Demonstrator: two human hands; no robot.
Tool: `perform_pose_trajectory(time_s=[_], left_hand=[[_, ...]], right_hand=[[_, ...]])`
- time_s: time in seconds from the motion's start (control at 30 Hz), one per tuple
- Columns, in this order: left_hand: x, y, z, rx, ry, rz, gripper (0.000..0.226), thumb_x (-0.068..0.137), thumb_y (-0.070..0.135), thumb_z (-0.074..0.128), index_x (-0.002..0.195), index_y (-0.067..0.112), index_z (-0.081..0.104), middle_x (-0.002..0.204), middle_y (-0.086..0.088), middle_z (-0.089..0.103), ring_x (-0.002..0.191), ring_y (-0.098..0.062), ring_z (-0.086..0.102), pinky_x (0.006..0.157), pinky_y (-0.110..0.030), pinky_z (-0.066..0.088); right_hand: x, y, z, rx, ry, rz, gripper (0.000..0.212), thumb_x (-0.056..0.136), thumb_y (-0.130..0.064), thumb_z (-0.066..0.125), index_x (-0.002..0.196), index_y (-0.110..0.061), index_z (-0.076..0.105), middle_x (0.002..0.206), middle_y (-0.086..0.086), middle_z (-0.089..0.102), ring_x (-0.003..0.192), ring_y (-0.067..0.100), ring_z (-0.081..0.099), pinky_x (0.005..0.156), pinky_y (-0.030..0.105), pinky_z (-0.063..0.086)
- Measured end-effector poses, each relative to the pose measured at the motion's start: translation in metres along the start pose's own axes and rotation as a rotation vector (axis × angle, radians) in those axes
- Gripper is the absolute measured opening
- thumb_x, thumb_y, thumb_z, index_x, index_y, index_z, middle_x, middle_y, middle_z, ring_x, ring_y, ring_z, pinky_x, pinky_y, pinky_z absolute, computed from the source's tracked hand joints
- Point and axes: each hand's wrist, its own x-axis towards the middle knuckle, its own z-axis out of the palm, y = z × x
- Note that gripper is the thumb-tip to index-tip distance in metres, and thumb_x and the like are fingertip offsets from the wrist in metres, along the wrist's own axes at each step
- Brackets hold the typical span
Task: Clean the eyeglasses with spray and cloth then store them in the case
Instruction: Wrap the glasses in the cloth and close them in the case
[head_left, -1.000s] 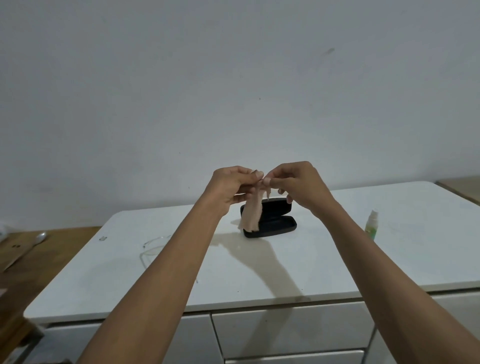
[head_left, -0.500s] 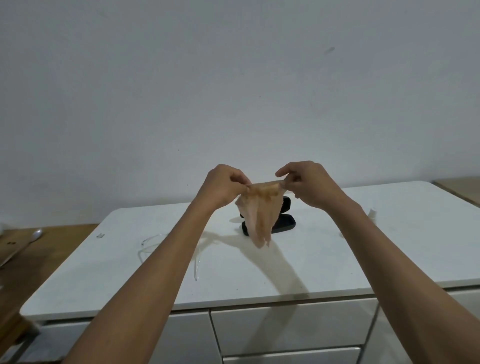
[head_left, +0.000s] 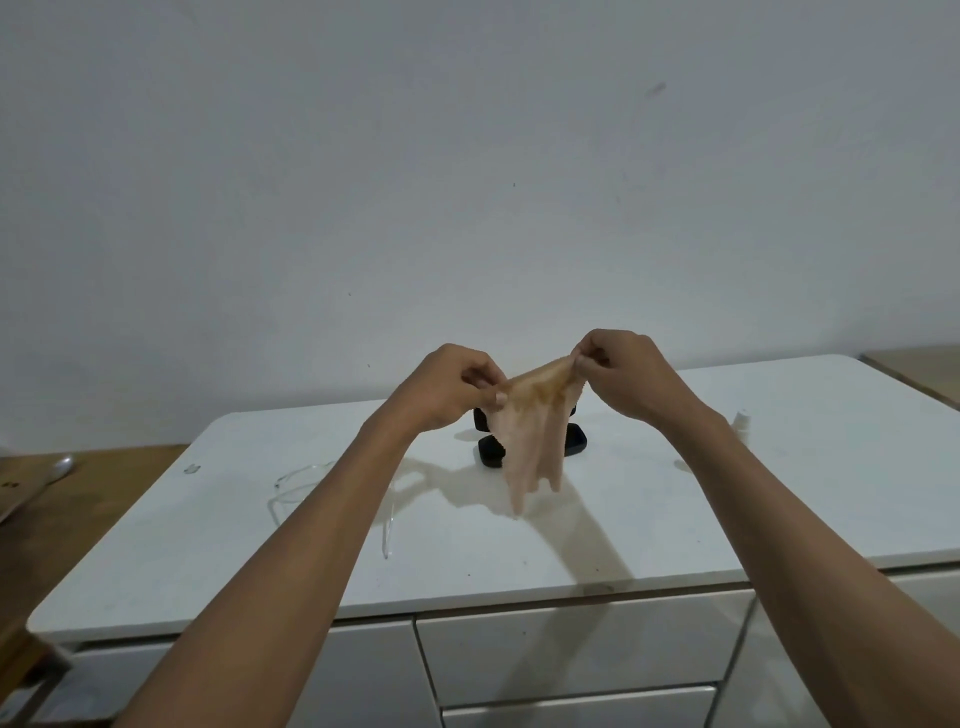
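Fingers of our left hand (head_left: 451, 385) and right hand (head_left: 621, 373) are pinching the cloth (head_left: 535, 435) by its top corners, stretching it above the bench (head_left: 649, 525). Letting go could be dropping it onto the open case (head_left: 575, 441) behind. Glasses (head_left: 311, 480) are lying left, partly under our forearm; the spray bottle (head_left: 742, 419) is peeking out right.

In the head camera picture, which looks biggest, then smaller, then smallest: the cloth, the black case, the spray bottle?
1. Cloth, though it hangs nearer the camera.
2. Black case, partly hidden behind the cloth.
3. Spray bottle, only its top showing.
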Motion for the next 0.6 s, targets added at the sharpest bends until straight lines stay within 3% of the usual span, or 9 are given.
perform_pose_trajectory(time_s=[0.07,0.17,0.27,0.37,0.53,0.6], left_hand=[[0.002,-0.004,-0.001,0.024,-0.005,-0.011,0.004,0.085,0.013,0.079,0.088,0.015,0.077,0.084,-0.006,0.078,0.079,-0.015,0.069,0.079,-0.033,0.052],[0.004,-0.009,-0.001,0.05,0.025,-0.034,0.003,0.088,0.015,0.076,0.086,0.017,0.076,0.082,-0.002,0.077,0.077,-0.017,0.069,0.072,-0.031,0.048],[0.006,-0.012,0.0,0.064,0.107,-0.041,0.006,0.091,0.021,0.073,0.087,0.017,0.074,0.084,-0.006,0.077,0.071,-0.023,0.065,0.06,-0.023,0.043],[0.01,-0.016,0.0,0.092,0.178,-0.07,0.011,0.09,0.024,0.074,0.086,0.014,0.075,0.084,-0.011,0.075,0.059,-0.011,0.052,0.049,-0.016,0.034],[0.018,-0.025,-0.002,0.014,0.201,-0.075,0.006,0.089,0.016,0.076,0.083,0.014,0.076,0.074,-0.003,0.071,0.062,-0.007,0.056,0.059,-0.019,0.039],[0.02,-0.03,-0.004,-0.02,0.221,-0.044,0.005,0.089,0.012,0.075,0.086,0.016,0.076,0.076,0.0,0.071,0.068,-0.008,0.06,0.066,-0.021,0.041]], right_hand=[[0.0,0.005,0.001,0.03,0.001,0.012,0.02,0.099,-0.009,0.051,0.09,-0.015,0.068,0.081,0.001,0.069,0.064,0.012,0.057,0.05,0.017,0.042],[0.001,0.013,0.004,0.059,-0.002,0.025,0.02,0.099,-0.005,0.055,0.09,-0.013,0.071,0.09,0.01,0.075,0.065,0.014,0.058,0.061,0.031,0.052],[0.005,0.018,0.007,0.075,-0.012,0.024,0.019,0.098,-0.004,0.06,0.087,-0.015,0.071,0.086,0.008,0.074,0.058,0.008,0.054,0.048,0.013,0.042],[0.011,0.022,0.011,0.111,-0.011,0.034,0.022,0.095,-0.004,0.064,0.082,-0.02,0.07,0.081,0.001,0.073,0.056,0.0,0.055,0.049,0.014,0.041],[0.019,0.023,0.016,0.151,0.003,0.026,0.021,0.091,-0.002,0.068,0.08,-0.019,0.071,0.078,-0.001,0.073,0.067,0.008,0.062,0.049,0.009,0.039],[0.021,0.022,0.016,0.162,0.021,0.006,0.021,0.091,-0.003,0.068,0.081,-0.02,0.072,0.081,-0.001,0.075,0.072,0.009,0.065,0.054,0.016,0.042]])
